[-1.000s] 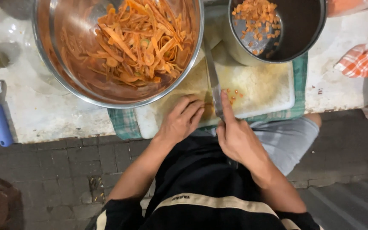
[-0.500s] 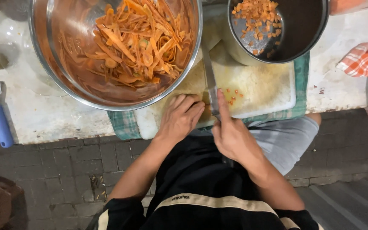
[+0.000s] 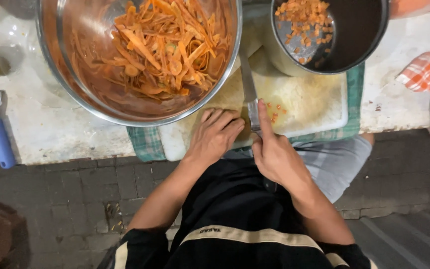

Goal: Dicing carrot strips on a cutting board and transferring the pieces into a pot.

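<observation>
my right hand [image 3: 276,157] is wrapped around a knife [image 3: 249,94], forefinger laid along the blade's back, its tip reaching away from me. my left hand [image 3: 215,135] lies just beside it, fingers curled down flat on the white cutting board [image 3: 314,107]. beyond my left hand sits a steel bowl [image 3: 75,97] of orange strips [image 3: 167,47]; beyond my right, a dark pot [image 3: 359,35].

light: dim, warm overhead | glare: steel bowl [image 3: 75,94] rim | focus: sharp, slight edge distortion

Steel knife [image 3: 249,92], blade flat-edged downward on pale cutting board [image 3: 314,107], beside orange bits [image 3: 274,112].
</observation>
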